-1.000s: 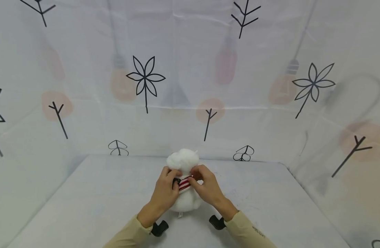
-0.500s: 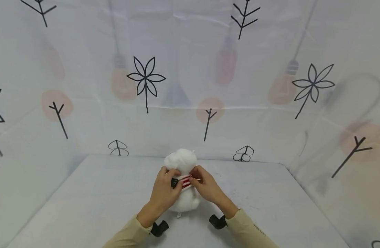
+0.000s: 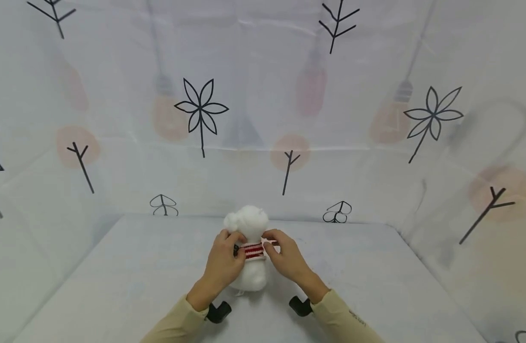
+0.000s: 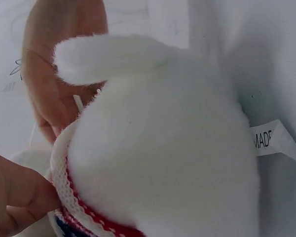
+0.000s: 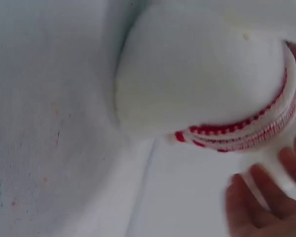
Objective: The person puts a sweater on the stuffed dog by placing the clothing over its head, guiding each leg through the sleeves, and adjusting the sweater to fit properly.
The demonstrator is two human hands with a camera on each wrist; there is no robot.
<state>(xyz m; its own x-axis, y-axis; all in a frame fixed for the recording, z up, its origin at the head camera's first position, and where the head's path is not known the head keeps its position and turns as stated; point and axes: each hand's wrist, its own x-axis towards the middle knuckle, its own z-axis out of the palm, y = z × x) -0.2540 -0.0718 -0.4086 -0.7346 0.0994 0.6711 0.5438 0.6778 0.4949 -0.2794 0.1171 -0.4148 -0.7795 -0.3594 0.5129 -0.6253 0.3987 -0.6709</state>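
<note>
A white plush toy (image 3: pixel 248 247) stands upright on the white bench (image 3: pixel 117 286), near its middle and close to the patterned curtain (image 3: pixel 263 119) behind. Around the neck of the toy there is a knitted band (image 3: pixel 253 250) with red and white stripes. The left hand (image 3: pixel 222 262) grasps the toy on its left side, with the fingers curled at the band. The right hand (image 3: pixel 286 257) pinches the band on the right side, thumb and fingers closed on it. In the left wrist view a small label (image 4: pixel 269 139) sticks out of the toy's body. Both sleeves (image 3: pixel 344 324) are beige.
</note>
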